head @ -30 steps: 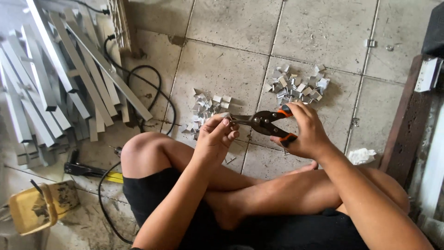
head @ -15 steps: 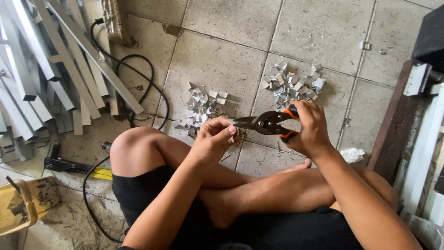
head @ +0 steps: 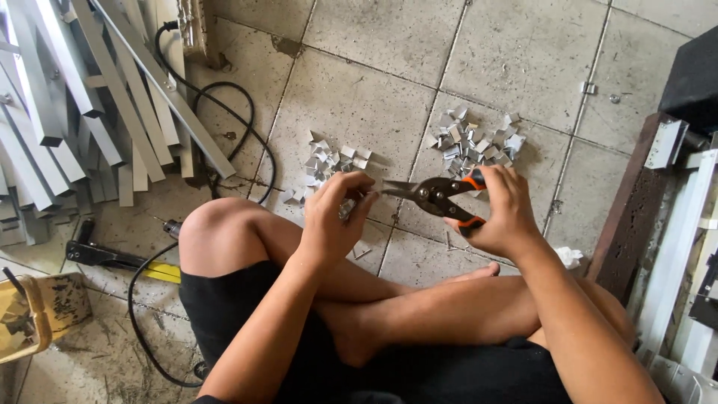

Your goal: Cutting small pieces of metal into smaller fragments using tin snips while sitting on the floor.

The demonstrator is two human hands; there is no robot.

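- The person sits cross-legged on the tiled floor [head: 359, 97], bare knees [head: 217, 232] raised, black shorts [head: 247, 314] at the bottom of the view.
- The left hand [head: 333, 224] hangs above the left knee, fingers pinched together at the tip of the snips; whatever small piece they grip is too small to make out.
- The right hand [head: 505, 213] is wrapped tight around the orange-and-black handles of the tin snips [head: 437, 196]. The blades point left, toward the left fingertips, and look nearly closed.
- The 2 hands sit level and close, joined only by the tool.
- Just past the left hand lies 1 pile of small cut metal pieces [head: 329, 161]; a second pile [head: 475, 142] lies beyond the snips.
- Left of the knee, a black hand tool [head: 97, 254] lies on the floor, and a black cable [head: 224, 120] loops past it.
- At the far left, long grey metal channels [head: 82, 112] are stacked at a slant.
- A yellow bucket [head: 34, 314] stands at the lower left corner.
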